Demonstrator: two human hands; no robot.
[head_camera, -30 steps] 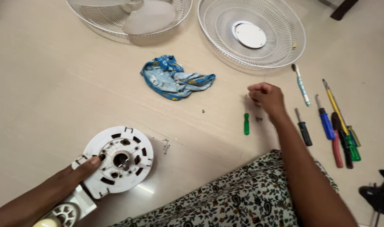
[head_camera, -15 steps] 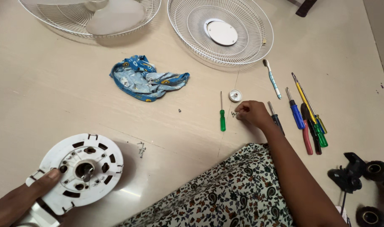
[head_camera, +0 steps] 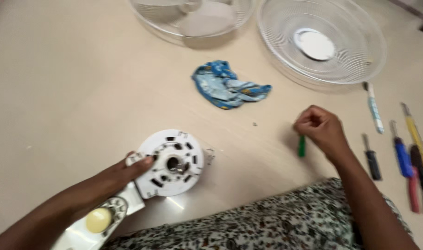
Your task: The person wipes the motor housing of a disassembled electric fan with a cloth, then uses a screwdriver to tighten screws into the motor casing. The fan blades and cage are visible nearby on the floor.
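My left hand [head_camera: 121,173] grips the left rim of a round white fan motor housing [head_camera: 172,162] that lies flat on the beige floor, thumb on its edge. The housing joins a white base with a pale yellow knob [head_camera: 98,220] near my forearm. My right hand [head_camera: 320,129] hovers with its fingers curled shut just above the handle of a green screwdriver [head_camera: 301,147]. Whether anything sits inside those fingers is hidden.
A crumpled blue cloth [head_camera: 227,90] lies in the middle. Two white fan grilles [head_camera: 285,69] [head_camera: 151,18] sit at the top, one with the blade in it. A toothbrush [head_camera: 373,107] and several screwdrivers [head_camera: 402,150] lie at the right. A tiny screw [head_camera: 254,124] rests alone. My patterned lap [head_camera: 276,222] fills the bottom.
My right hand lifted off the small screws on the floor and closed above the green screwdriver. The view swung left; my left hand kept its grip on the housing.
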